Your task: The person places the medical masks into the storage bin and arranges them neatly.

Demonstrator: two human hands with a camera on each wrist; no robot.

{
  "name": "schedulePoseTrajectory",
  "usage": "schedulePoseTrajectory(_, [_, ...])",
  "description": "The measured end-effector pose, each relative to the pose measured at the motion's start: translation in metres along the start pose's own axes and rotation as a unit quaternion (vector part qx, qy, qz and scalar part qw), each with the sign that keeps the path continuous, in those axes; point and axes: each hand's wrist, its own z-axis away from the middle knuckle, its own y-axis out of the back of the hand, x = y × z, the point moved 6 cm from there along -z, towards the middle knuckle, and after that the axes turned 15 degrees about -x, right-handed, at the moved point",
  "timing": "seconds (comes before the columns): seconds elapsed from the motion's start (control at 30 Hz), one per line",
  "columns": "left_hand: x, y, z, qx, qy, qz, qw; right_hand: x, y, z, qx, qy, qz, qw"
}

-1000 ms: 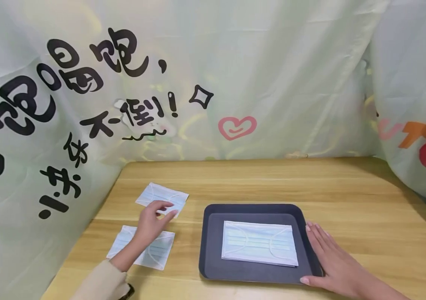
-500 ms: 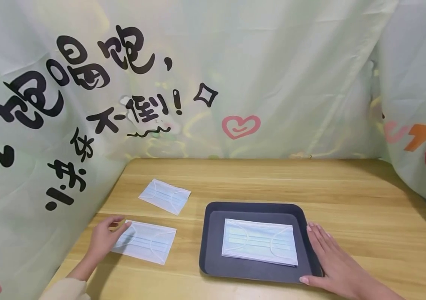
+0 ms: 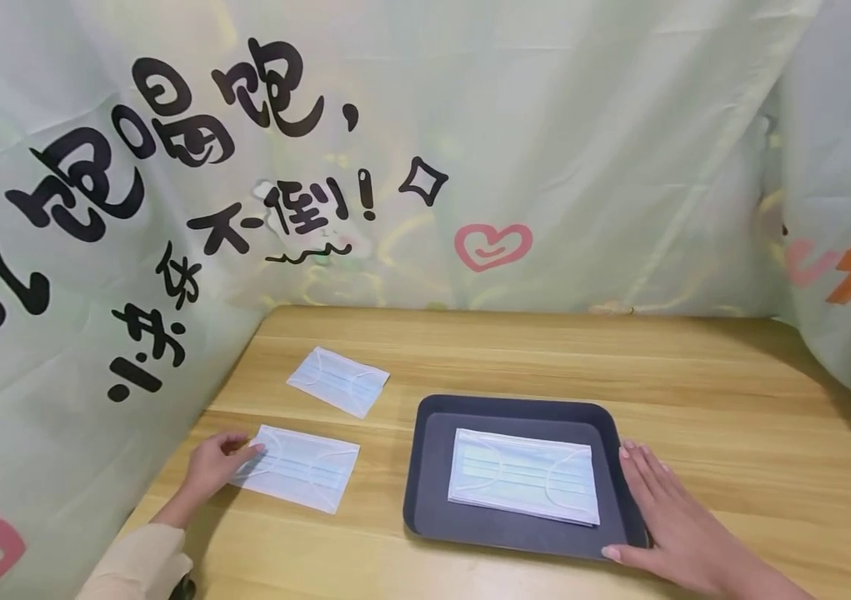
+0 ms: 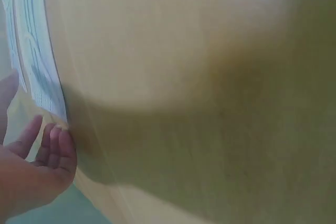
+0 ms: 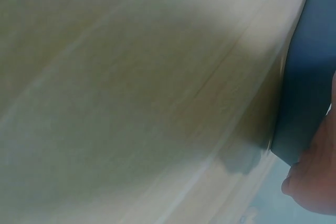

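My left hand (image 3: 217,467) is at the left end of the nearer blue face mask (image 3: 312,468), which lies flat on the table. Its fingers bend loosely, thumb apart from them, with the fingertips at the mask's edge; the left wrist view shows these fingers (image 4: 55,148) beside the mask's end (image 4: 39,51). Farther back lies a second face mask (image 3: 338,381). A stack of face masks (image 3: 523,477) sits inside a dark rectangular tray (image 3: 436,521). Straight-fingered, my right hand (image 3: 688,525) rests against the tray's right side, thumb at the near corner.
The wooden table (image 3: 740,400) carries the tray and masks. Behind it and along both sides hangs a pale fabric curtain (image 3: 605,150) with black lettering and a pink heart. In the right wrist view, the tray's dark outer wall (image 5: 307,77) is seen close up.
My left hand has moved from the back mask toward me and left, to the nearer mask's left end. The back mask lies uncovered. My right hand stays at the tray while the view shifts slightly.
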Motion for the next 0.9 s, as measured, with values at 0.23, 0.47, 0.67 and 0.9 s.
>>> schedulePoseTrajectory(0.23, [-0.006,0.001,-0.003,-0.025,0.081,0.014,0.9963,-0.002,0.000,-0.005,0.006,0.007,0.005,0.9999])
schedulePoseTrajectory(0.47, [0.005,-0.001,-0.008,-0.052,0.102,-0.019,0.9932,-0.002,0.000,0.001,0.000,0.000,0.005,1.0000])
schedulePoseTrajectory(0.67, [0.011,-0.003,-0.009,-0.065,0.104,-0.063,0.9904,-0.001,0.000,0.002,-0.008,-0.007,0.003,0.9999])
schedulePoseTrajectory(0.9, [0.012,-0.003,-0.010,-0.078,0.101,-0.079,0.9886,-0.001,0.000,0.000,-0.008,-0.006,0.002,1.0000])
